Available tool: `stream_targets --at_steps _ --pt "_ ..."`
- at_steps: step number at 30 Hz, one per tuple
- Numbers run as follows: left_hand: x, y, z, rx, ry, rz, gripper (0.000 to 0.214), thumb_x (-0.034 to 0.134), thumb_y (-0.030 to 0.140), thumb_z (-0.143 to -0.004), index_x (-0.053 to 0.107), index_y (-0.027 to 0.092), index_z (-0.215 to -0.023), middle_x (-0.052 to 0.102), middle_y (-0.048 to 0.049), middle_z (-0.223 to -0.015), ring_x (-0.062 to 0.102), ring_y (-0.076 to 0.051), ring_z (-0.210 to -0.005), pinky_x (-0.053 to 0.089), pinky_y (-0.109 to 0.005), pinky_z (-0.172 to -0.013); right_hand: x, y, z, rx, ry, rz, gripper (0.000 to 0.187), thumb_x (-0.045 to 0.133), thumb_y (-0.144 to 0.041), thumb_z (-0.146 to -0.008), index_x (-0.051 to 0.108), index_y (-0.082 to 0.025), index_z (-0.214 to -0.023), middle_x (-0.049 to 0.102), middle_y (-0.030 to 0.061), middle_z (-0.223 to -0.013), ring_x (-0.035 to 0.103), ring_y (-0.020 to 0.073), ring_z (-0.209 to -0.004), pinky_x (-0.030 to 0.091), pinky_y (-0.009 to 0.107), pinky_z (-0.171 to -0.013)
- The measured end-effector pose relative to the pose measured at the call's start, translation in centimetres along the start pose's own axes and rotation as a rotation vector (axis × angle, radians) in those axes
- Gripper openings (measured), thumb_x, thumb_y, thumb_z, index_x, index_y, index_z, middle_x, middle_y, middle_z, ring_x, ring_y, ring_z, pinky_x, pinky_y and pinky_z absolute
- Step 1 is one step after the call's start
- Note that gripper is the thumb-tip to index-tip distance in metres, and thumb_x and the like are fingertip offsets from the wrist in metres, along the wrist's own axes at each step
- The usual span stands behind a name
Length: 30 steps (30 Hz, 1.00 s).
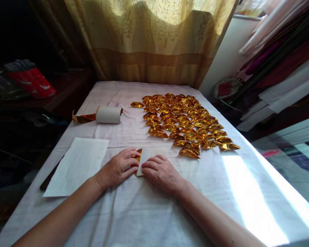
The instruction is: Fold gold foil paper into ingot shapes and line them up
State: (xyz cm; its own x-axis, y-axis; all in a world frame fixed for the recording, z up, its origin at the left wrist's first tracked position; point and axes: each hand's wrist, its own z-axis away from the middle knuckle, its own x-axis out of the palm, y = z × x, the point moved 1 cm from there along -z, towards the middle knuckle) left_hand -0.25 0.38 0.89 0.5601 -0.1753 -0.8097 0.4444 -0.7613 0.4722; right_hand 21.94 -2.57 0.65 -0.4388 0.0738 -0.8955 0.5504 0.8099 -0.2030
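A small piece of gold foil paper (pixel 141 158), white on its back, lies partly folded on the white cloth (pixel 134 206) between my hands. My left hand (pixel 118 168) presses on its left side with fingers curled over the gold edge. My right hand (pixel 162 173) presses its right side with fingertips flat on the white flap. Beyond them, several folded gold foil shapes (pixel 185 121) lie in rows across the cloth.
A stack of white sheets (pixel 77 165) lies to the left of my left hand. A roll of foil paper (pixel 108 114) with a loose gold end (pixel 82 118) sits further back. A curtain (pixel 154 41) hangs behind; cluttered shelves stand right.
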Motion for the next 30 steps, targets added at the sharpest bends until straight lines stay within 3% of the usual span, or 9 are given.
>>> stream_targets --at_steps 8,12,16,19,25,30 --pt "0.9 2.3 0.9 -0.138 0.073 -0.06 0.011 0.053 0.02 -0.095 0.062 0.019 -0.089 0.067 -0.0057 -0.099 0.063 -0.018 -0.097 0.054 -0.033 -0.089 -0.3 -0.4 -0.5 0.232 -0.057 -0.27 0.015 0.057 -0.027 -0.096 0.072 -0.023 -0.095 0.073 0.0033 -0.1 0.062 0.0166 -0.092 0.042 0.033 -0.086" --pt "1.1 3.0 1.1 -0.166 0.071 -0.045 0.006 0.056 0.021 -0.093 0.06 0.019 -0.09 0.066 -0.0071 -0.102 0.061 -0.02 -0.101 0.052 -0.035 -0.092 -0.3 -0.1 -0.7 0.271 -0.043 -0.327 0.011 0.063 -0.024 -0.093 0.073 -0.022 -0.089 0.072 0.0017 -0.096 0.062 0.016 -0.091 0.041 0.033 -0.085" --pt "1.2 3.1 1.3 -0.189 0.064 -0.038 0.003 0.059 0.018 -0.09 0.059 0.019 -0.093 0.065 -0.0071 -0.105 0.061 -0.02 -0.103 0.051 -0.035 -0.093 -0.7 0.4 -0.6 0.171 -0.097 -0.354 0.009 0.066 -0.024 -0.092 0.074 -0.025 -0.095 0.07 0.0013 -0.102 0.06 0.0166 -0.095 0.04 0.034 -0.087" --pt "1.3 3.0 1.3 -0.187 0.074 -0.03 0.003 0.059 0.018 -0.09 0.059 0.019 -0.092 0.065 -0.0066 -0.105 0.06 -0.02 -0.104 0.051 -0.035 -0.094 -0.5 0.7 -0.7 0.153 -0.076 -0.358 0.007 0.066 -0.023 -0.092 0.073 -0.023 -0.089 0.07 0.0011 -0.099 0.06 0.0158 -0.092 0.039 0.033 -0.084" --pt "1.2 3.1 1.3 -0.181 0.077 -0.025 0.005 0.056 0.016 -0.091 0.059 0.019 -0.094 0.065 -0.0061 -0.106 0.06 -0.019 -0.105 0.05 -0.034 -0.097 1.1 0.5 -1.1 0.286 0.018 -0.264 0.008 0.071 -0.025 -0.088 0.069 -0.02 -0.082 0.071 0.003 -0.093 0.06 0.0182 -0.086 0.039 0.034 -0.078" --pt "1.2 3.2 1.3 -0.184 0.068 -0.044 0.004 0.054 0.019 -0.094 0.058 0.019 -0.093 0.065 -0.007 -0.105 0.06 -0.02 -0.105 0.051 -0.036 -0.096 1.5 0.2 -1.1 0.332 0.011 -0.244 0.008 0.072 -0.025 -0.087 0.067 -0.021 -0.082 0.069 0.0029 -0.092 0.059 0.0187 -0.087 0.04 0.034 -0.079"
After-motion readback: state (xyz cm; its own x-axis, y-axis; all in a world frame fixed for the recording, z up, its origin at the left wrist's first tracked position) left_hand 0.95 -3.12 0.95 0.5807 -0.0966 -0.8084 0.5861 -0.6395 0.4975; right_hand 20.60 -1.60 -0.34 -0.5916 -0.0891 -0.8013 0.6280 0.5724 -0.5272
